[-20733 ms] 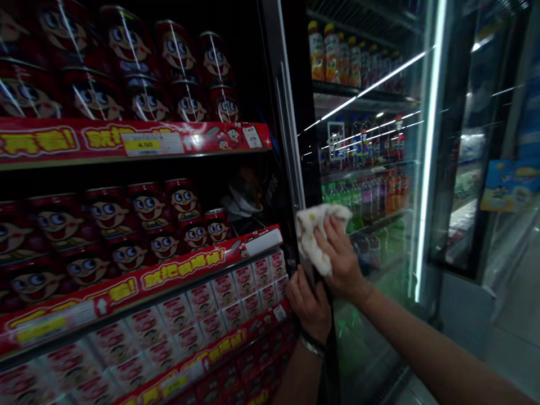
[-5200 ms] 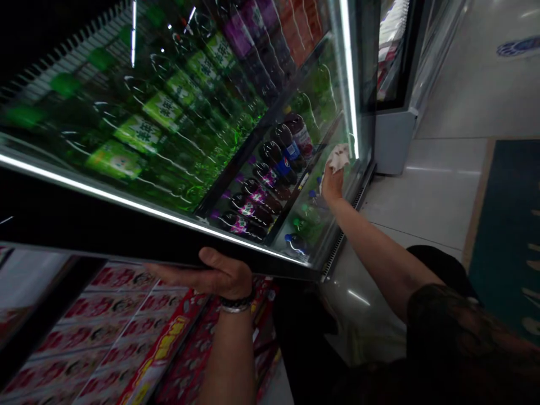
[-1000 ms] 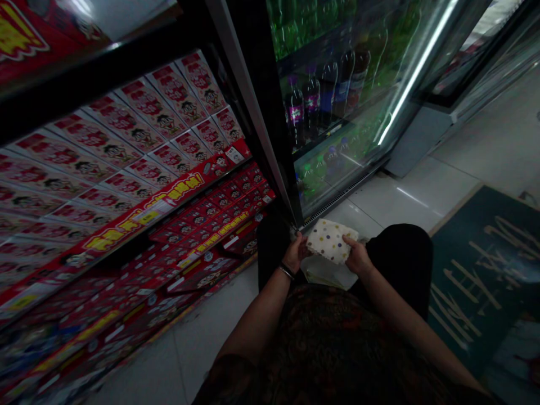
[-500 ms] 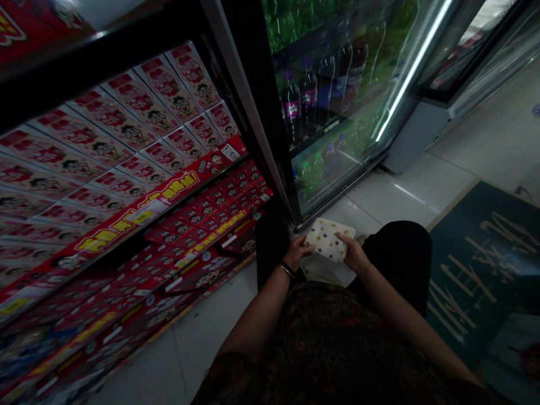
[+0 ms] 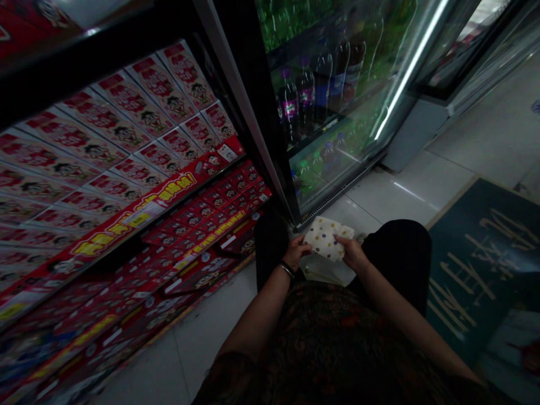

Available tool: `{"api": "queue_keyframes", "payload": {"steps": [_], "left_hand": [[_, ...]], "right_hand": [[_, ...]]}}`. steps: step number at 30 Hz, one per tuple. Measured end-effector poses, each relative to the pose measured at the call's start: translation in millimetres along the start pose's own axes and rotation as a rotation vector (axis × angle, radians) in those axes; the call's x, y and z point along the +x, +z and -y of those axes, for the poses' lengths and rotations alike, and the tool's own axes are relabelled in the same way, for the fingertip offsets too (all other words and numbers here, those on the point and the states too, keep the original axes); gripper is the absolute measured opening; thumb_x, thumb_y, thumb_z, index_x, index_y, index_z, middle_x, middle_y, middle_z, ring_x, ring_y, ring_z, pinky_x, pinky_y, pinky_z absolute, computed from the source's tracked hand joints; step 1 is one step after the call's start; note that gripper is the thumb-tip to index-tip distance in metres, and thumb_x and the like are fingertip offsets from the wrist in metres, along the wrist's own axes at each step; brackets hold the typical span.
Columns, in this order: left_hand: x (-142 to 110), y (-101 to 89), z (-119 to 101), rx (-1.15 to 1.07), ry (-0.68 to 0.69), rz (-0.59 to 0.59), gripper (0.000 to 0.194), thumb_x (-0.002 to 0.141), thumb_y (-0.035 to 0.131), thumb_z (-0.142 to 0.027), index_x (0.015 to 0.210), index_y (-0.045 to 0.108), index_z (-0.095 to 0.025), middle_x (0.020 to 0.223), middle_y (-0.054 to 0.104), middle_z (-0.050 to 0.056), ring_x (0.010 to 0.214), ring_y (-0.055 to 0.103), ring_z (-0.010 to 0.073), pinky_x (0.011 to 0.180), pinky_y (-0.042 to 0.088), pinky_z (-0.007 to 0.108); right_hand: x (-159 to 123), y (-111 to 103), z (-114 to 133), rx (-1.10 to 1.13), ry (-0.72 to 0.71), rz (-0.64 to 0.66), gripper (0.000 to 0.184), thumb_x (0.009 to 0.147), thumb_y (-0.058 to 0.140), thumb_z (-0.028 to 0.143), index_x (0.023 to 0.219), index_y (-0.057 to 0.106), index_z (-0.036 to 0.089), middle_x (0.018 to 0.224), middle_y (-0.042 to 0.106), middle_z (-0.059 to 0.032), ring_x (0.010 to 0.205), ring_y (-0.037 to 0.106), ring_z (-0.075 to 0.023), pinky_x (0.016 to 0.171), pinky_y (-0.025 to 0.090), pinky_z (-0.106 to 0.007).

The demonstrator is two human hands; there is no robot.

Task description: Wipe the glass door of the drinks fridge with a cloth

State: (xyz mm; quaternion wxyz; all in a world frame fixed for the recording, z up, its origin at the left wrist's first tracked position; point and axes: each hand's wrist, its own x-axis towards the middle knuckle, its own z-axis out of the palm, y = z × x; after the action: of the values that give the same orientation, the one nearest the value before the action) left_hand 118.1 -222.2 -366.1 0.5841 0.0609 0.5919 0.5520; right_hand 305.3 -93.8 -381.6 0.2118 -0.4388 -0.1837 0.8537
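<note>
Between my hands is a folded polka-dot cloth [image 5: 324,239], white with yellow and dark dots, above the floor and between my knees. My left hand [image 5: 296,251], with a bracelet at the wrist, grips its left edge with thumb and fingers. On the opposite edge, my right hand [image 5: 353,253] pinches it, the thumb lying on top. The fingers beneath the cloth are hidden. Below it lies something pale that I cannot make out.
A shelf of red and white drink cartons [image 5: 126,118] rises on the left. Ahead stands a glass-door fridge with soda bottles [image 5: 289,104]. A green mat [image 5: 476,264] with pale lettering covers the floor at right.
The view has shifted slightly, so the shelf and fridge sit a little further left. Both hands keep their hold on the cloth, which has barely moved.
</note>
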Motion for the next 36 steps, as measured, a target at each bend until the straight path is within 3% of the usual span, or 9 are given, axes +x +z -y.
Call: {"api": "queue_keyframes", "payload": {"steps": [11,21,24,27,30,33,36], "left_hand": [[-1,2.4,-2,0.037,0.007,-0.029,0.029,0.083,0.083,-0.021,0.108,0.072,-0.013,0.099,0.068,0.005,0.085,0.063,0.0157,0.074,0.055,0.027],[6,-5.1,9,0.111,0.033,-0.028,0.021,0.09,0.08,-0.026,0.104,0.071,-0.013,0.098,0.067,0.004,0.086,0.063,0.0166,0.081,0.056,0.031],[12,-8.1,15,0.139,0.068,-0.087,0.031,0.086,0.082,-0.023,0.114,0.072,-0.014,0.11,0.07,0.007,0.1,0.066,0.0211,0.096,0.057,0.04],[17,-10.2,18,0.145,0.108,-0.16,0.056,0.076,0.085,-0.017,0.129,0.069,-0.016,0.133,0.068,0.011,0.126,0.062,0.0285,0.115,0.05,0.051],[17,-9.8,17,0.121,0.145,-0.149,0.076,0.065,0.086,-0.014,0.139,0.067,-0.017,0.14,0.067,0.013,0.138,0.058,0.0323,0.123,0.045,0.052],[14,-7.4,13,0.083,0.19,-0.091,0.084,0.059,0.091,-0.019,0.139,0.068,-0.019,0.137,0.07,0.012,0.134,0.062,0.0309,0.119,0.049,0.045],[11,-5.7,12,0.078,0.196,-0.057,0.071,0.062,0.096,-0.032,0.127,0.074,-0.015,0.126,0.074,0.014,0.116,0.07,0.0281,0.107,0.057,0.043]], "right_hand": [[-5,4,3,-0.019,0.009,-0.019,0.048,0.083,0.08,0.022,0.13,0.07,0.02,0.12,0.082,-0.0107,0.105,0.082,-0.0314,0.104,0.069,-0.052],[-2,5,3,-0.054,-0.007,-0.017,0.058,0.073,0.084,0.03,0.128,0.069,0.021,0.115,0.082,-0.0119,0.103,0.081,-0.0343,0.097,0.069,-0.052],[-3,3,4,-0.107,-0.017,0.019,0.062,0.066,0.086,0.028,0.125,0.07,0.021,0.111,0.082,-0.0111,0.103,0.08,-0.0348,0.095,0.068,-0.05],[-4,1,4,-0.164,-0.039,0.055,0.064,0.058,0.086,0.025,0.121,0.072,0.019,0.107,0.082,-0.0106,0.101,0.08,-0.0342,0.094,0.067,-0.047],[-3,-1,1,-0.228,-0.066,0.082,0.062,0.054,0.085,0.023,0.116,0.074,0.018,0.104,0.083,-0.0087,0.099,0.078,-0.0319,0.095,0.064,-0.043],[2,-4,-5,-0.303,-0.085,0.106,0.054,0.053,0.084,0.022,0.106,0.076,0.017,0.104,0.082,-0.0072,0.097,0.076,-0.0289,0.094,0.062,-0.037],[7,-9,-10,-0.374,-0.097,0.125,0.047,0.056,0.083,0.025,0.102,0.076,0.017,0.103,0.082,-0.0062,0.093,0.074,-0.0264,0.093,0.06,-0.035]]}}
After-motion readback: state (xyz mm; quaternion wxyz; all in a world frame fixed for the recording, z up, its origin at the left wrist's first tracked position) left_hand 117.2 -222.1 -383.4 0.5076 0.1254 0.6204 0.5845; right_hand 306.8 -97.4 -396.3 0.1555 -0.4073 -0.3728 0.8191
